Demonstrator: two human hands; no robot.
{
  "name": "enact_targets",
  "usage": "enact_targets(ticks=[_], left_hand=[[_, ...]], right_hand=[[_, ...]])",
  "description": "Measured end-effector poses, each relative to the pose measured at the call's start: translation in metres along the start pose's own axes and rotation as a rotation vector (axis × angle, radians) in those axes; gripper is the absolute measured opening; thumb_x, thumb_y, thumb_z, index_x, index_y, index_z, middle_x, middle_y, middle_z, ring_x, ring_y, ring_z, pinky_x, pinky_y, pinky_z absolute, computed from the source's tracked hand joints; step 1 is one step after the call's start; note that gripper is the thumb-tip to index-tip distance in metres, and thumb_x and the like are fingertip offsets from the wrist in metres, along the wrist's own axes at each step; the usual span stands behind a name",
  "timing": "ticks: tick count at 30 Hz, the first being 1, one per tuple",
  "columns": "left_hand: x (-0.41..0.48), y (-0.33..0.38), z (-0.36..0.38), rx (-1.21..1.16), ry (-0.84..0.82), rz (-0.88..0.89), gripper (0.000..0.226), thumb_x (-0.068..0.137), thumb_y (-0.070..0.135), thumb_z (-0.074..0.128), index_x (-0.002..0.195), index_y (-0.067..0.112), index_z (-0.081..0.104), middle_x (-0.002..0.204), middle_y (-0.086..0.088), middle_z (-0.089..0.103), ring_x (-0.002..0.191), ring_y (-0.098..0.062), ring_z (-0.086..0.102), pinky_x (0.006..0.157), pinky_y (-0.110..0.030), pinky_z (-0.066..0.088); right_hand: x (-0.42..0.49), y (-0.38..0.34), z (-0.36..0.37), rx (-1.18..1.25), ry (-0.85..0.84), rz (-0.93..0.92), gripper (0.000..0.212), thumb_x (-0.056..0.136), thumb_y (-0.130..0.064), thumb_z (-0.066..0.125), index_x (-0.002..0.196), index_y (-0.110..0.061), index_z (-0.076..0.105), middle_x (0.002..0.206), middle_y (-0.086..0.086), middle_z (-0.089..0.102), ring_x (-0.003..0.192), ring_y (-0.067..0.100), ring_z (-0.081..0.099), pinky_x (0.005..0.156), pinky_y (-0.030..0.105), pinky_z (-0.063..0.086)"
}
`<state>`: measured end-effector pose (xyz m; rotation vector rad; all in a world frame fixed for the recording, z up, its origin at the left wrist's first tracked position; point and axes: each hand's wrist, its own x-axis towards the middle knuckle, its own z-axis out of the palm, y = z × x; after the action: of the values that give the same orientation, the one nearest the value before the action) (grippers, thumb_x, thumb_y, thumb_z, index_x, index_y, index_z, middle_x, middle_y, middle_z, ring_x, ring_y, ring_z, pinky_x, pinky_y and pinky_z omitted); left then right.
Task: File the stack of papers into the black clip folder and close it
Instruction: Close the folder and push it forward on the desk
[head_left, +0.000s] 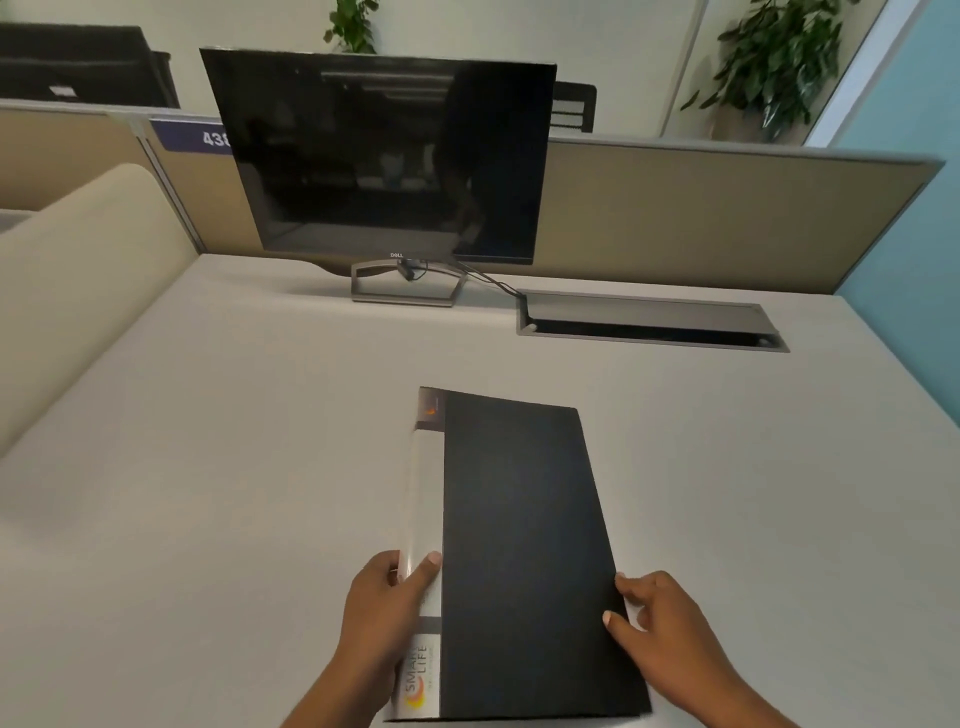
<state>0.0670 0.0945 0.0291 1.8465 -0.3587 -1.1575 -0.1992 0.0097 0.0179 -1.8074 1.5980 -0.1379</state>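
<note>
The stack of papers cannot be seen; the black clip folder (524, 561) lies closed, so whatever it holds is hidden under its cover. Its near edge runs right at the bottom of the frame, and both forearms are cut off there too. The printed spine label is partly covered by the left hand (387, 608), and its small print is too blurred to read.

The folder lies flat on the desk (234, 467), near the front edge and a little right of centre, spine to the left. The left hand wraps around the spine, thumb on top. The right hand (660, 623) rests with fingertips pinching the folder's free right edge.

Wide bare desk lies open on both sides and beyond the folder. Farther back stand a dark Dell monitor (384, 156) and a cable hatch (649, 322) with its lid raised, both well apart from the folder.
</note>
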Motion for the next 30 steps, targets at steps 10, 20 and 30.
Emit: enact_targets(ticks=[10, 20, 30], left_hand=[[0.010, 0.036, -0.026, -0.227, -0.216, 0.006, 0.026, 0.090, 0.024, 0.069, 0.105, 0.002, 0.065, 0.095, -0.027, 0.074, 0.083, -0.046, 0.072, 0.077, -0.060, 0.058], [0.061, 0.096, -0.069, -0.278, -0.173, 0.086, 0.025, 0.092, 0.027, 0.066, 0.099, 0.003, 0.067, 0.093, -0.023, 0.076, 0.071, -0.035, 0.074, 0.057, -0.038, 0.059], [0.166, 0.104, -0.088, -0.006, 0.100, 0.169, 0.018, 0.086, 0.017, 0.075, 0.078, 0.001, 0.072, 0.067, -0.010, 0.071, 0.048, -0.012, 0.063, 0.046, -0.022, 0.050]], right_hand=[[0.027, -0.055, -0.021, 0.758, -0.056, 0.208, 0.023, 0.097, -0.017, 0.050, 0.108, -0.013, 0.069, 0.100, 0.008, 0.076, 0.090, 0.027, 0.072, 0.091, 0.048, 0.054], [0.095, -0.137, -0.046, 0.825, -0.065, -0.040, 0.020, 0.095, -0.019, 0.054, 0.096, -0.016, 0.074, 0.094, 0.007, 0.077, 0.088, 0.026, 0.073, 0.079, 0.041, 0.057], [0.189, -0.157, 0.005, 0.600, -0.130, 0.005, 0.017, 0.089, -0.019, 0.066, 0.091, -0.003, 0.070, 0.090, 0.013, 0.075, 0.085, 0.025, 0.070, 0.079, 0.040, 0.057]])
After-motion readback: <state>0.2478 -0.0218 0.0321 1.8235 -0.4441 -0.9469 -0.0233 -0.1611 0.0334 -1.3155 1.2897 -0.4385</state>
